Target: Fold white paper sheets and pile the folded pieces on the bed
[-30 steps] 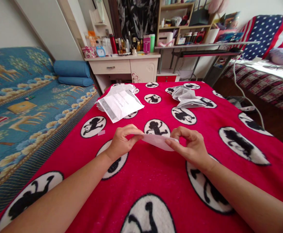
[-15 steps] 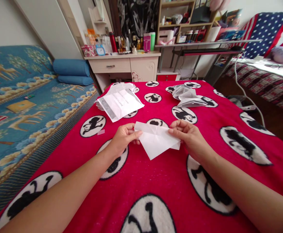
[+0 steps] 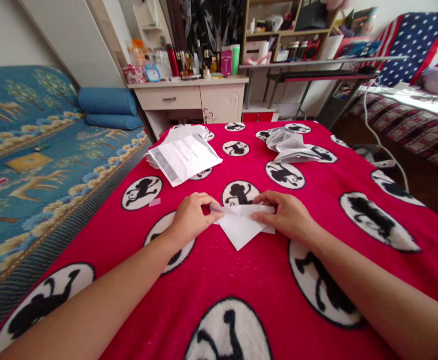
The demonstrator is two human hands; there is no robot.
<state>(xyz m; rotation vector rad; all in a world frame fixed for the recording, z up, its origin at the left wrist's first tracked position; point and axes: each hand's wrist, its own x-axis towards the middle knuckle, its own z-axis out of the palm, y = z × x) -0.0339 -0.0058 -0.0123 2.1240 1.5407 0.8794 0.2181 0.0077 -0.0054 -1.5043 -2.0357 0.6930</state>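
Between my hands is a folded sheet of white paper (image 3: 240, 227), with a pointed flap aimed toward me. My left hand (image 3: 194, 215) pinches its left end between thumb and fingers. At the right end, my right hand (image 3: 284, 215) grips the paper, thumb on top and fingers behind. The paper is low over the red cloth (image 3: 219, 280); I cannot tell if it touches. Beyond my left hand lies a stack of printed white sheets (image 3: 183, 157). Farther off on the right sits a pile of folded papers (image 3: 290, 145).
A small pale scrap (image 3: 154, 202) lies on the cloth at the left. Left of the table stands a sofa with a blue patterned cover (image 3: 64, 165). At the back are a cream dresser (image 3: 169, 97) with bottles and a desk (image 3: 316, 65); a bed (image 3: 410, 115) is at right.
My hands have drawn slightly closer together, and the paper's upper edge has come down toward me. The fingers have wrapped farther over its far edge. The view has shifted slightly.
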